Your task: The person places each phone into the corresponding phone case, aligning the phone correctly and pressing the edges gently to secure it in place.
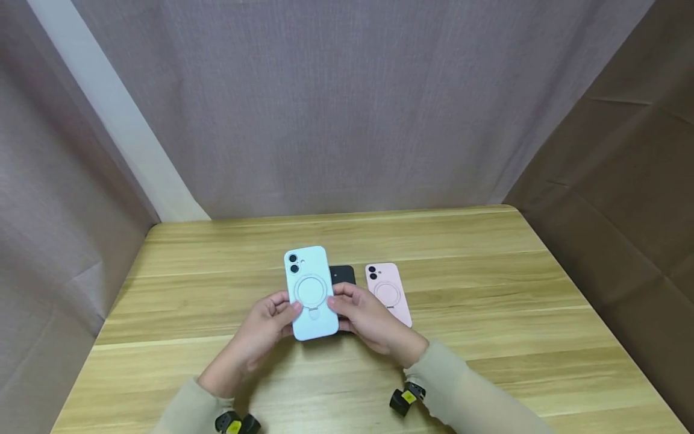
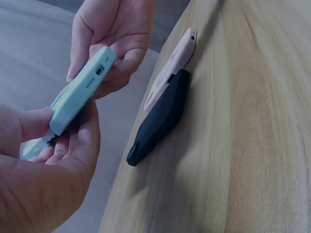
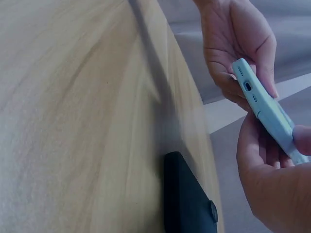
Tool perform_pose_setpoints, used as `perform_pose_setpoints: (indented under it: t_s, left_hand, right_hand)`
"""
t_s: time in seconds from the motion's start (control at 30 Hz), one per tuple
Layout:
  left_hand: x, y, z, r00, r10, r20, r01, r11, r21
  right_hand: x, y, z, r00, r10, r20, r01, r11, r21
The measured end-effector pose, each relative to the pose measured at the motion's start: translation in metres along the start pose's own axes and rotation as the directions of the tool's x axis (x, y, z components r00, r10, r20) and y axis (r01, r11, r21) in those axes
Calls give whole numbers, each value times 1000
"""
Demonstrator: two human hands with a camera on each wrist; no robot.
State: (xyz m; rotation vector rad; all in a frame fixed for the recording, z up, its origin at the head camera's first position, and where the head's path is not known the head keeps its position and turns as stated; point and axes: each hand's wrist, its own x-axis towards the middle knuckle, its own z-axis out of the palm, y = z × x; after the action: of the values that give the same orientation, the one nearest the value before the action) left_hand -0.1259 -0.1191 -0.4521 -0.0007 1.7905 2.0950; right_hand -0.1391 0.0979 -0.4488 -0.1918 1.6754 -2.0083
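A light blue phone case (image 1: 311,292) with a ring on its back and two dark camera circles is held up over the table, its back facing the head camera. My left hand (image 1: 261,330) grips its left edge, thumb on the back and fingers behind. On the opposite edge my right hand (image 1: 374,318) holds it the same way. Both wrist views show the case's lower end with its port opening (image 2: 99,71). Behind the case and right hand lies a black phone case (image 1: 343,275), mostly hidden in the head view. A pink phone case (image 1: 388,294) lies to its right, partly covered by the right hand.
The wooden table (image 1: 488,289) carries the black and pink cases near its middle. Grey curtains (image 1: 347,108) hang behind it and to the left, and a brown cloth (image 1: 623,181) hangs along the right side.
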Motion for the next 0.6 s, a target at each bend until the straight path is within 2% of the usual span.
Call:
perform_pose_setpoints:
  t_s: [0.23,0.43,0.6]
  left_hand:
    - [-1,-2,-3,997,7,80,-4,1000,-27]
    - [-1,-3,-5,997,0,79,3,999,-37]
    - [-2,-5,-3,997,4,79,-4,1000,10]
  right_hand:
    - [0,1,0,1000,-16,-2,16,1000,-18]
    - [0,-1,1,1000,2,-19,-3,1000,-24]
    - [3,0,1,997,13,-73,-17,999,-46]
